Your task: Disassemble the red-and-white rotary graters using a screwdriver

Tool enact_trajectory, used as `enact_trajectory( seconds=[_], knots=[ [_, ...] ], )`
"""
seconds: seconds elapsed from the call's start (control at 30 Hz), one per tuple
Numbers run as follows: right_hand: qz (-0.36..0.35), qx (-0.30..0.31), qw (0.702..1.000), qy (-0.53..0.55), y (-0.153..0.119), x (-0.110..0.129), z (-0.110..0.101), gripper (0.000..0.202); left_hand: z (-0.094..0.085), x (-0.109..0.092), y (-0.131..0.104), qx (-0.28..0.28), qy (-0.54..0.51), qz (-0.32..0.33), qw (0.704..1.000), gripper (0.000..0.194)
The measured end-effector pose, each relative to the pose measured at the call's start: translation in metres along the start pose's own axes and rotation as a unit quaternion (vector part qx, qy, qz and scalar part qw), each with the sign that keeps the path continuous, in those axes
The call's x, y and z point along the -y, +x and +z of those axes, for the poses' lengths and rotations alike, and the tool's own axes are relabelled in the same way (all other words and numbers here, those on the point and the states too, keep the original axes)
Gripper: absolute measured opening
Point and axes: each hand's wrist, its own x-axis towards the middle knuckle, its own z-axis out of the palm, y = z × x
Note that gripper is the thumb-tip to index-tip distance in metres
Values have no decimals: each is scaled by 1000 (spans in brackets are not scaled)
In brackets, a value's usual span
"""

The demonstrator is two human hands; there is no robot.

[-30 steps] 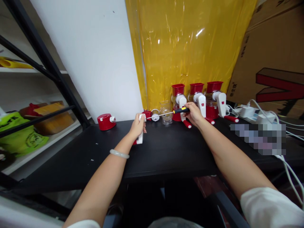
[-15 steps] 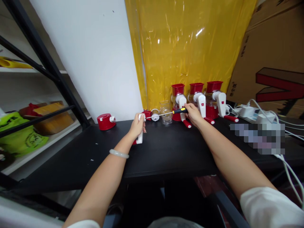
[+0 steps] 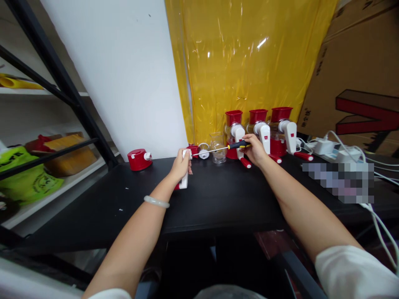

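My left hand is closed round a white crank handle with a red grip, held upright above the black table. My right hand grips the black and yellow handle of a screwdriver. The screwdriver's metal shaft points left, and its tip meets the top end of the crank handle beside my left fingers. Behind the shaft are a clear plastic part, a white round part and a small red part. A red base stands to the left.
Several red and white hand-cranked grinders stand at the back right, close to my right hand. Chargers and white cables lie farther right. A shelf is at the left, a cardboard box at the right.
The screwdriver's handle has turned a little in my right hand, and its yellow marks show differently. My left hand and the crank handle have hardly moved.
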Motion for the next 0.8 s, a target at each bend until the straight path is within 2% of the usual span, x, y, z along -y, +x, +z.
enact_trajectory(
  seconds=[0.13, 0.23, 0.57, 0.8],
  knots=[
    [-17, -33, 995, -93, 2, -7, -1, 42, -1, 1, 1, -5, -15, -3, 1000, 28],
    [-26, -23, 990, -139, 3, -10, -1, 48, -2, 2, 2, -9, -25, 1, 1000, 27],
    [27, -1, 1000, 8, 0, -4, 6, 44, -4, -1, 2, -26, -22, 4, 999, 27],
    [23, 37, 997, 70, -3, 0, 4, 36, -3, -2, 2, -16, -48, 35, 998, 31]
  ],
)
